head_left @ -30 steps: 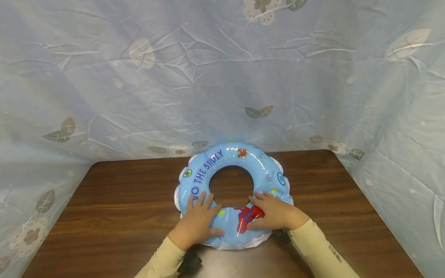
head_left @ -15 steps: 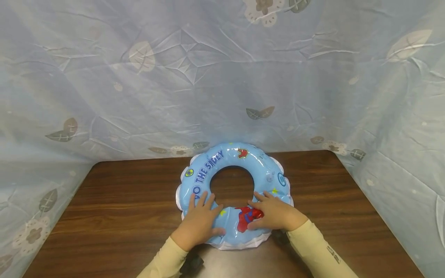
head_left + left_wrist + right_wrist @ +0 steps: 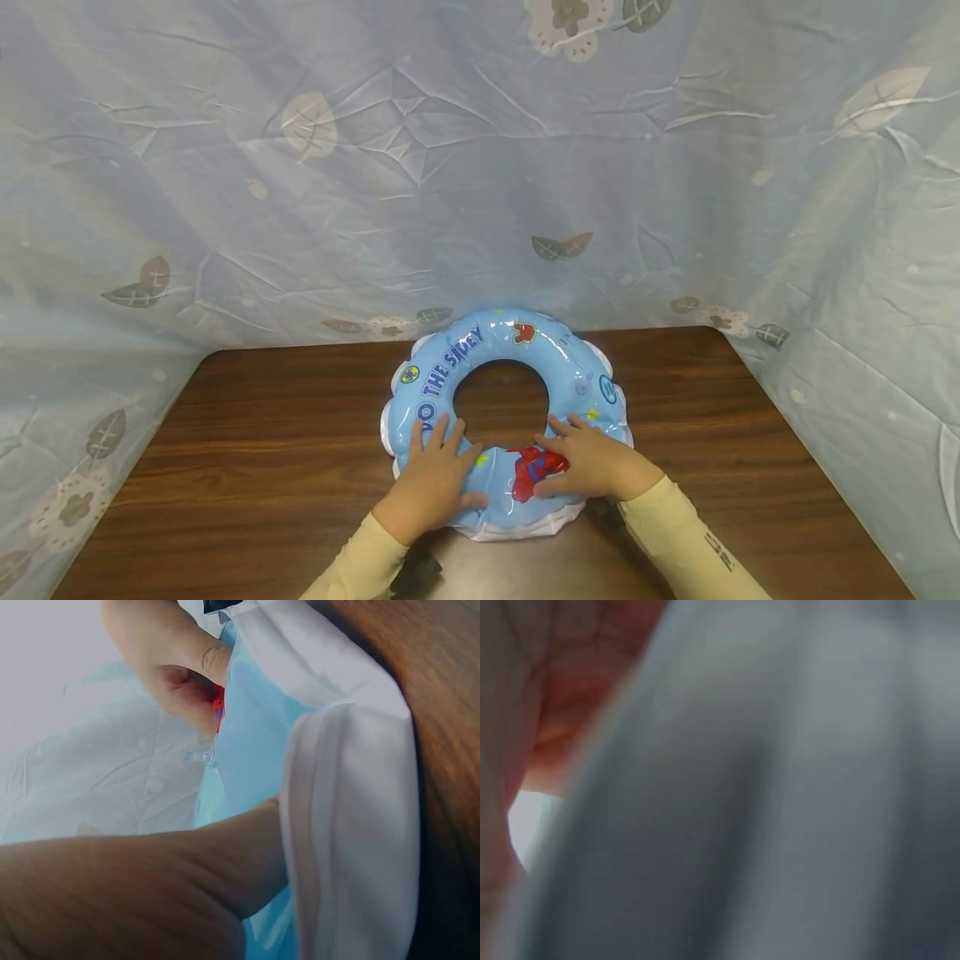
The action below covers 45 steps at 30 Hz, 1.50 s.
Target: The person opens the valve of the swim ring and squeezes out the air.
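Observation:
An inflated light-blue swim ring with a white scalloped edge lies flat on the wooden table. Printed on it are blue lettering, a red figure and yellow stars. My left hand rests on its near left part with the fingers spread. On the near right part lies my right hand, fingers spread, beside the red figure. A clear valve sticks up from the ring in the left wrist view. The ring's pale edge, blurred, fills most of the right wrist view and hides much of the right hand.
The dark brown wooden table has rounded far corners. A pale blue curtain with leaf and flower prints hangs along the back and both sides, close behind the ring.
Both hands keep their places on the swim ring. The whole head view has shifted very slightly; nothing else visibly differs.

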Motion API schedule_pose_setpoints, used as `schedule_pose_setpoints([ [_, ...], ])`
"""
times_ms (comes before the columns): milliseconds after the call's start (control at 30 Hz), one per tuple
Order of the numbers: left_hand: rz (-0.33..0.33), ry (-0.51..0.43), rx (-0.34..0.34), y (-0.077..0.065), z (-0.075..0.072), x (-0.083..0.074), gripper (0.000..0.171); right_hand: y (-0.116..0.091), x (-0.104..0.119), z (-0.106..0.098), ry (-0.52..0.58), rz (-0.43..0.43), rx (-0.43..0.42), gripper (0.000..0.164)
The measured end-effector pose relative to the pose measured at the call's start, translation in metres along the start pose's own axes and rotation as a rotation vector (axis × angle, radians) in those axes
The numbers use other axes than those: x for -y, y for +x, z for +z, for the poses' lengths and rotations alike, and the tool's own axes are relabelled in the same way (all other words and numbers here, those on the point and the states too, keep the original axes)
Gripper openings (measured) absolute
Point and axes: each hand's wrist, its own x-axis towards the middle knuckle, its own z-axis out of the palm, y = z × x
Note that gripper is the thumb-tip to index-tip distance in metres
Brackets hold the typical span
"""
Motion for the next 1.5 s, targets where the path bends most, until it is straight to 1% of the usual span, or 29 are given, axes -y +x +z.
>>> schedule_pose_setpoints([
  [133,-0.003,-0.001,-0.001,-0.0008,0.0,-0.0014,0.07,-0.0005,0.0012,0.0001,-0.006,0.0,-0.004,0.082],
  [333,-0.019,0.014,0.026,-0.0005,0.0036,-0.0009,0.073,-0.0002,0.0016,0.001,-0.02,0.008,-0.006,0.082],
  [600,-0.004,0.046,0.022,-0.0014,0.0062,0.0,0.072,-0.0007,0.0037,0.0009,-0.002,0.015,-0.005,0.082],
  [733,-0.008,0.054,0.035,-0.0022,0.0058,-0.0006,0.072,-0.0013,0.005,0.0004,0.002,0.012,-0.006,0.082],
  [1133,-0.026,0.037,0.065,-0.0016,0.006,-0.0016,0.072,-0.0008,0.0039,0.002,-0.002,0.008,-0.018,0.081],
  [1500,-0.007,0.054,0.055,-0.0023,0.0096,0.0006,0.071,-0.0005,0.0045,0.0018,-0.001,0.007,-0.02,0.08],
])
